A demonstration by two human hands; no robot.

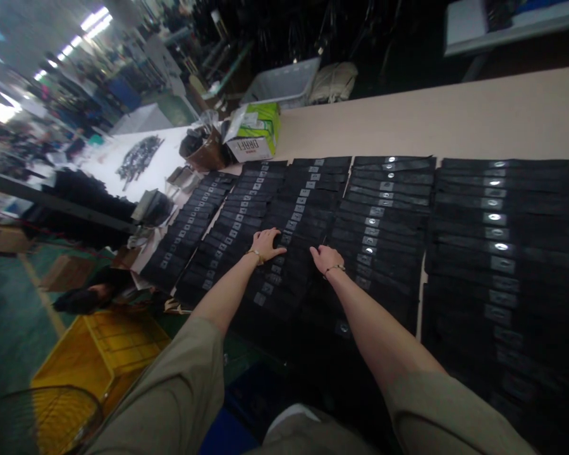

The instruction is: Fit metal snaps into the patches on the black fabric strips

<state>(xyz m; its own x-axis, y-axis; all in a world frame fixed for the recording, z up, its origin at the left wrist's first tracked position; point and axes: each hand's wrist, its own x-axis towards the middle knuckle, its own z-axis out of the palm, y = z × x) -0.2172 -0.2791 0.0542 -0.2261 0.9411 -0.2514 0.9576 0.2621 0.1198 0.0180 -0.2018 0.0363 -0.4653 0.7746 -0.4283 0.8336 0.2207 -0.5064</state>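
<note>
Long black fabric pieces with small grey label patches lie overlapped in several columns across the table. My left hand (267,245) rests on the middle column of black fabric pieces (303,218), fingers stretched and thumb apart, close to its line of patches. At that column's right edge, my right hand (328,259) is closed, its fingers curled at the edge of a black fabric piece; its fingertips are partly hidden. Beside it runs another column (393,208), whose patches carry shiny pale oval marks.
A green and white carton (256,133) and a brown bin (203,148) stand at the table's far left. Beyond the table (431,117) is a grey crate (284,82). A yellow crate (99,354) sits on the floor at left, near a dark-haired person (83,298).
</note>
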